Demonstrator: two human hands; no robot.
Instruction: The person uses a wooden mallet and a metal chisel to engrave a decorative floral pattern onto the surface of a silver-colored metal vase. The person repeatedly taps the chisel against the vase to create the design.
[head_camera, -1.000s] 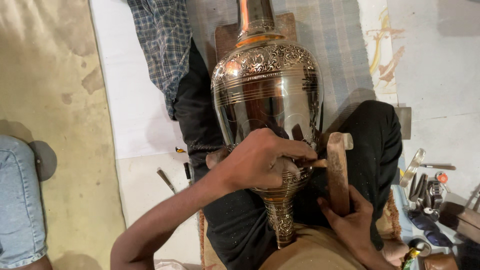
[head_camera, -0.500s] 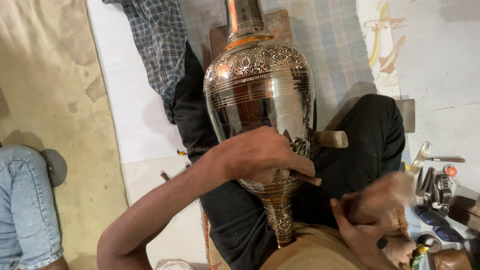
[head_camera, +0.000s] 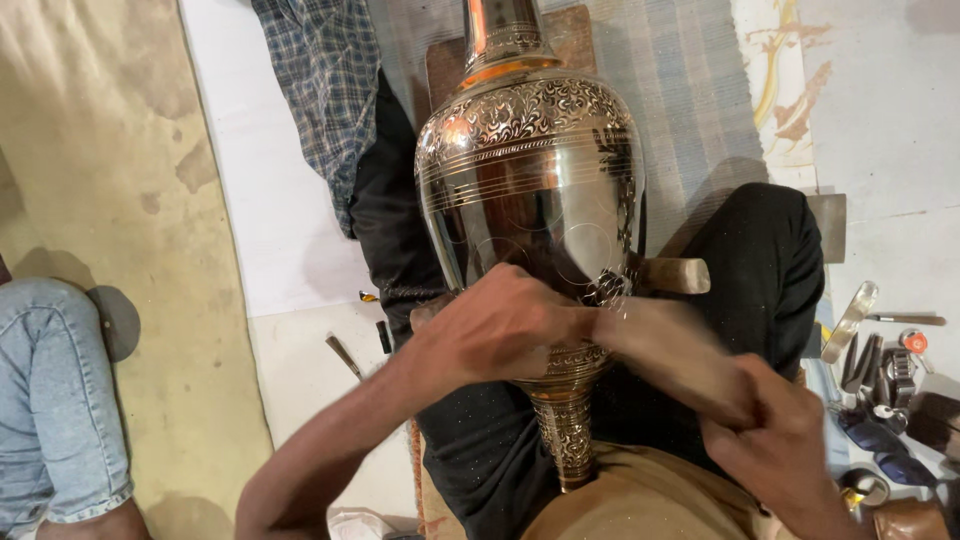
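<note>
Polished engraved brass vase lies across the lap, left hand fingers pinching a chisel against it, right hand fist closed on a blurred wooden mallet mid-strike; engraving apparently under way.

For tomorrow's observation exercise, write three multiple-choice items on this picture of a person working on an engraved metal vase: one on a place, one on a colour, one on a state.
1. Where does the vase lie?
A. Across the person's lap
B. Upright on a shelf
C. Inside a box

2. What colour are the person's trousers?
A. White
B. Black
C. Red

3. How does the right hand appear?
A. Sharp and lying flat on the floor
B. Motion-blurred, closed on a wooden tool
C. Out of view

Answers:
1 A, the vase rests on its side over the dark-clad legs, its narrow end toward the person's body.
2 B, the cloth on both sides of the vase is black.
3 B, hand and tool smear beside the left hand, which rests on the vase's lower body.
</note>
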